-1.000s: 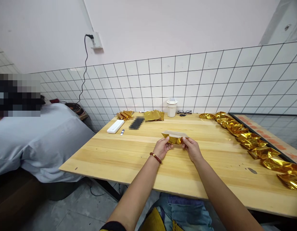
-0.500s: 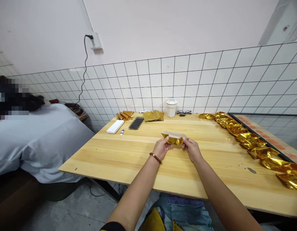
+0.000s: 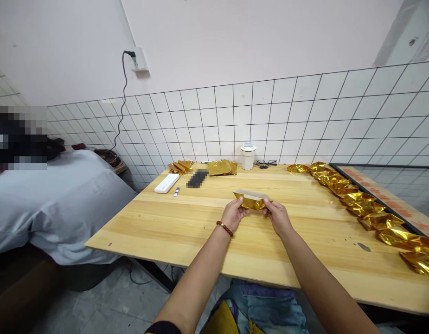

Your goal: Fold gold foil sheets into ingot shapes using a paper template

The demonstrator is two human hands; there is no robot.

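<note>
Between my two hands is a folded piece of gold foil paper, shiny gold on the side facing me and pale inside along its upper face. My left hand grips its left end, thumb on the gold side and fingers curled beneath. A beaded bracelet circles that wrist. My right hand pinches the right end between thumb and fingers. The paper is held over the middle of the wooden table. Further right, a long row of folded gold foil pieces lies on the tabletop.
Along the back stand a flat gold foil stack, a white lidded cup and eyeglasses. Narrow gold strips, a white box, a blurred dark object and a small tube lie left. A person leans at far left.
Both hands keep the same grip on the gold foil paper, with hardly any movement. The view has shifted very slightly.
</note>
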